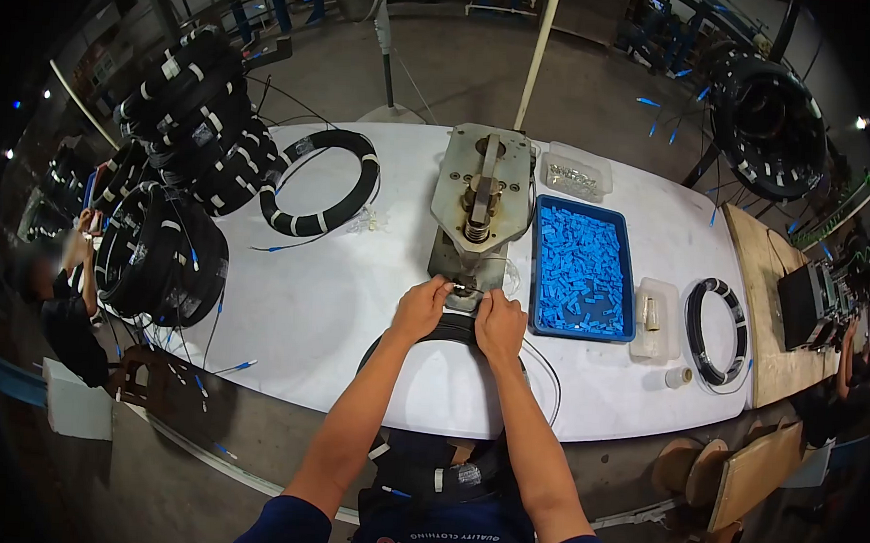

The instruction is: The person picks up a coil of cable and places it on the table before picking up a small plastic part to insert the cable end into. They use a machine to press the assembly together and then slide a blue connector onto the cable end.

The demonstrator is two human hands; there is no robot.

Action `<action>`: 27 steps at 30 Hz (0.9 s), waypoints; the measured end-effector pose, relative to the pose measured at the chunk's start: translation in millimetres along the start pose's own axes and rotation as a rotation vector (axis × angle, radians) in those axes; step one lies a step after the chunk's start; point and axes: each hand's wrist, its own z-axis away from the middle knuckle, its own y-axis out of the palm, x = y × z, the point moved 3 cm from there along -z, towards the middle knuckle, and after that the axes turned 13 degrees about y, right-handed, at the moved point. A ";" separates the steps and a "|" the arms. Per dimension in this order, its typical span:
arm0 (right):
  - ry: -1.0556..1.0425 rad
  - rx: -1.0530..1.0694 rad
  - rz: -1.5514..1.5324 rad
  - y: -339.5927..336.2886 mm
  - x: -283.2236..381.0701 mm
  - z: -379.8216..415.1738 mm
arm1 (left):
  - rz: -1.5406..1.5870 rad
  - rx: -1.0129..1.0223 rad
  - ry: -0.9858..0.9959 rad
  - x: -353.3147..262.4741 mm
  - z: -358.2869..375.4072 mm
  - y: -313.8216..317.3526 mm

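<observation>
From my end of the head view, I saw the left hand (422, 310) and right hand (502, 325) close to each other but apart, fingers of each pinched on a thin black cable (477, 291). The cable lay between them at the base of a metal press (485, 186), just in front of its lower block. I could not tell exactly how its end sat there.

Below the hands, a black cable coil (447, 329) rested at the near side of the white table (377, 269), partly hidden by the forearms.

Right of the press: blue tray (534, 310) full of small blue pieces (579, 263); behind it, a clear box (577, 173) of small parts. Beyond the tray, a second clear container (656, 325), then a banded coil (717, 332). To the left, another banded coil (319, 184) and tall coil stacks (185, 115); pale tags on these were too small for me to read.

Writing: the dark blue shirt (453, 525) at the bottom showed "QUALITY CLOTHING" upside down, with larger red lettering cut off by the edge, which I could not read in full. At far left, I noted another person (73, 329) beside the stacks.
</observation>
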 end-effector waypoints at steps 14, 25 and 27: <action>0.119 0.012 -0.030 4.6 -6.5 -7.6 | -0.060 0.092 -0.027 2.9 -10.8 1.2; 0.124 0.002 -0.031 4.7 -7.4 -7.4 | -0.031 0.092 -0.039 -5.0 -9.1 -0.8; 0.111 0.000 -0.036 5.4 -6.7 -7.6 | -0.042 0.076 -0.048 -3.7 -8.7 -0.9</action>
